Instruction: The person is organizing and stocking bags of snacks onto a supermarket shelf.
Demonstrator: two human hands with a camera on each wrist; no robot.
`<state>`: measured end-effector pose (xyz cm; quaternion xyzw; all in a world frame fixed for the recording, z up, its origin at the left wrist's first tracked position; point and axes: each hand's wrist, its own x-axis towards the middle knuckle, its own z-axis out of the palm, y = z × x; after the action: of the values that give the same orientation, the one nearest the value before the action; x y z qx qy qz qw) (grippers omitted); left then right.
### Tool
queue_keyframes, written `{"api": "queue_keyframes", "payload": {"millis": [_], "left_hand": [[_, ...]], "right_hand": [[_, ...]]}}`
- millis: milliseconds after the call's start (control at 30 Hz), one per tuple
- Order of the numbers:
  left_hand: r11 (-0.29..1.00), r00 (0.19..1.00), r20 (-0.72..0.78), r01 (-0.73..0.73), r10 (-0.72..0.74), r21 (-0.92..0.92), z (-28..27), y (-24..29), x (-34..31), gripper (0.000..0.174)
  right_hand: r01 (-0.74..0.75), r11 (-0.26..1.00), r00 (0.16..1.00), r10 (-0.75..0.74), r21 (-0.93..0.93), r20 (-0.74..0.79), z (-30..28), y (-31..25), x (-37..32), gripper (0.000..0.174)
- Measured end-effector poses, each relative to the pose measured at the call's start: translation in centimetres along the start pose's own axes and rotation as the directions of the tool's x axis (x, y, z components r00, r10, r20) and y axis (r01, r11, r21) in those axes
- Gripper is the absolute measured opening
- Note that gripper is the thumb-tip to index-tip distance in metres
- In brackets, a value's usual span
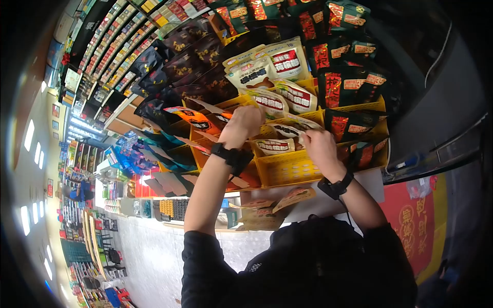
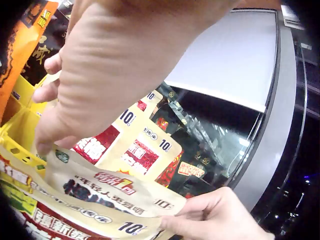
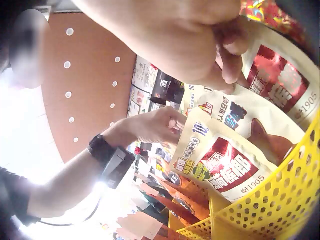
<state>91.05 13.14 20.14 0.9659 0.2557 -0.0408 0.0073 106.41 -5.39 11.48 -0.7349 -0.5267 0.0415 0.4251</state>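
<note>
1. Nearest, brown pouches [image 1: 294,197] lie on the counter [image 1: 371,183].
2. The left hand [image 1: 245,123] and right hand [image 1: 321,147] pinch a cream pouch [image 1: 290,129] with curled fingers, left at its 9 o'clock end, right at 3 o'clock.
3. The pouch is over a yellow bin [image 1: 292,167] stocked with similar pouches.
4. Beyond, at 12 o'clock, dark packets [image 1: 339,87] fill further bins.
</note>
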Motion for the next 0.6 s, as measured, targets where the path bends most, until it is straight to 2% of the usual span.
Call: {"api": "queue_keyframes", "payload": {"millis": [67, 167, 233, 300, 367, 433, 467, 500, 567, 600], "left_hand": [[0.997, 0.998, 0.012, -0.067, 0.067, 0.046, 0.0, 0.1, 0.3, 0.014], [0.99, 0.997, -0.016, -0.072, 0.074, 0.123, 0.8, 0.4, 1.1, 0.014], [0.987, 0.997, -0.026, -0.071, 0.076, 0.142, 0.7, 0.6, 0.8, 0.015], [0.988, 0.999, -0.021, 0.035, -0.032, 0.15, 0.1, 1.0, 0.2, 0.011], [0.982, 0.999, 0.024, 0.028, -0.033, 0.188, -0.8, 0.9, -1.0, 0.009], [0.974, 0.997, 0.071, 0.015, -0.032, 0.226, -2.0, 1.3, -2.5, 0.006], [0.961, 0.996, 0.085, -0.013, -0.011, 0.276, -2.7, 1.8, -3.5, 0.006], [0.945, 0.995, 0.099, -0.039, 0.007, 0.324, -2.9, 2.1, -4.0, 0.007], [0.93, 0.989, 0.145, -0.085, 0.035, 0.357, -1.0, 1.1, -4.2, 0.01], [0.919, 0.986, 0.163, -0.094, 0.033, 0.382, -0.1, 0.9, -4.2, 0.01]], "right_hand": [[0.0, 1.0, 1.0, 0.0, -0.026, 0.009, 0.0, 0.2, -0.2, 0.019], [-0.013, 0.997, 1.0, 0.014, -0.082, 0.012, -0.1, 0.7, -0.4, 0.018], [-0.031, 0.993, 0.996, 0.04, -0.115, 0.074, -0.4, 0.6, -0.6, 0.014], [-0.006, 0.995, 0.998, 0.012, -0.101, 0.059, -1.2, 0.2, -1.0, 0.012], [0.022, 0.996, 0.999, -0.019, -0.081, 0.041, -2.4, -1.1, -1.4, 0.013], [0.094, 0.992, 0.976, -0.074, 0.086, -0.203, -3.1, -2.7, -2.8, 0.021], [0.092, 0.977, 0.982, -0.057, 0.193, -0.181, -2.6, -2.7, -3.5, 0.029], [0.091, 0.977, 0.982, -0.056, 0.194, -0.178, -2.1, -2.7, -3.5, 0.029], [0.052, 0.99, 0.998, -0.057, 0.129, 0.032, -0.8, -2.7, -3.5, 0.034], [-0.006, 0.993, 0.992, -0.01, 0.121, 0.125, 0.0, -2.5, -3.0, 0.037]]}}
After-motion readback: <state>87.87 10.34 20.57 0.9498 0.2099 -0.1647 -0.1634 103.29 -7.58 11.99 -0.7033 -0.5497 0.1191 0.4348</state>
